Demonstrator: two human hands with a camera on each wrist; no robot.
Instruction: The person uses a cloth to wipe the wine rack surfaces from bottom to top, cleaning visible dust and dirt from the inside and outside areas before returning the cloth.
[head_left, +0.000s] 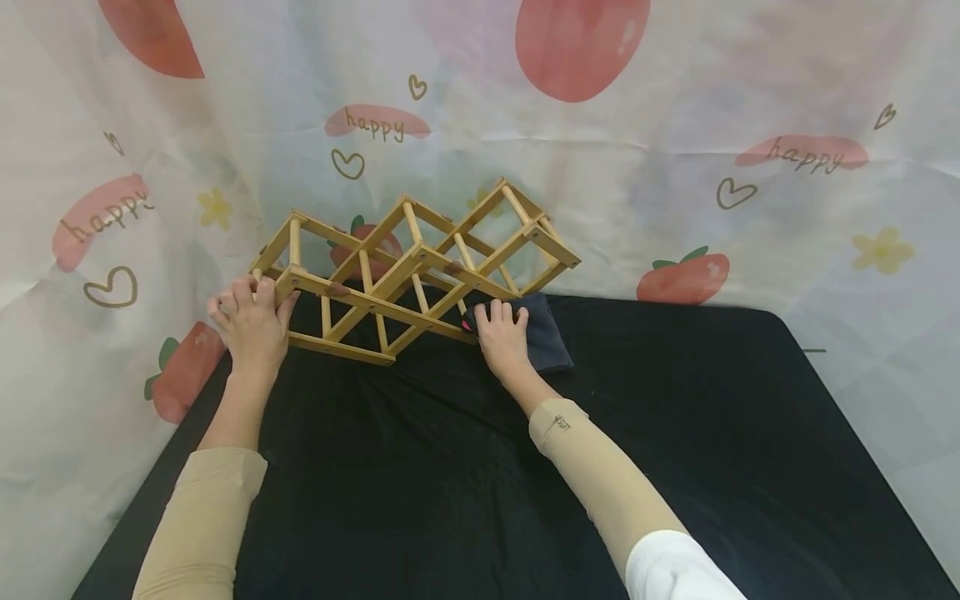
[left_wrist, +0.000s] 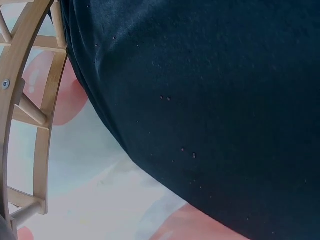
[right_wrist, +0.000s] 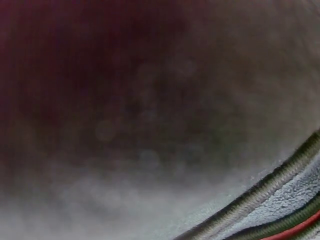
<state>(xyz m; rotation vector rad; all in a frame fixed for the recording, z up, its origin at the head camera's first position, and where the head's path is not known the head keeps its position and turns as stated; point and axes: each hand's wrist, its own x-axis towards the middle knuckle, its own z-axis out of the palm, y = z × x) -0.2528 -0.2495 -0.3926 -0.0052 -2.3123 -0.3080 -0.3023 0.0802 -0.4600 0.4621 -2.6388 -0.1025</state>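
A wooden folding wine rack (head_left: pixel 372 304), a lattice of slats and round dowels, stands tilted at the back of the black-covered table. My left hand (head_left: pixel 253 321) grips its left end, with the thumb along the front slat. In the left wrist view, part of the rack (left_wrist: pixel 42 107) runs down the left edge. Beside the rack's lower right, my right hand (head_left: pixel 502 337) holds a dark grey-blue cloth (head_left: pixel 550 337) with its fingers curled over it. A small red spot shows by those fingertips. The right wrist view is mostly blurred, with a ribbed cloth edge (right_wrist: pixel 260 192) at lower right.
The black tablecloth (head_left: pixel 675 442) covers the table, whose rounded back corner (head_left: pixel 772 315) lies to the right. A white curtain (head_left: pixel 600 175) printed with fruit, hearts and lettering hangs close behind the rack and along the sides. Small specks (left_wrist: pixel 194 155) dot the black cloth.
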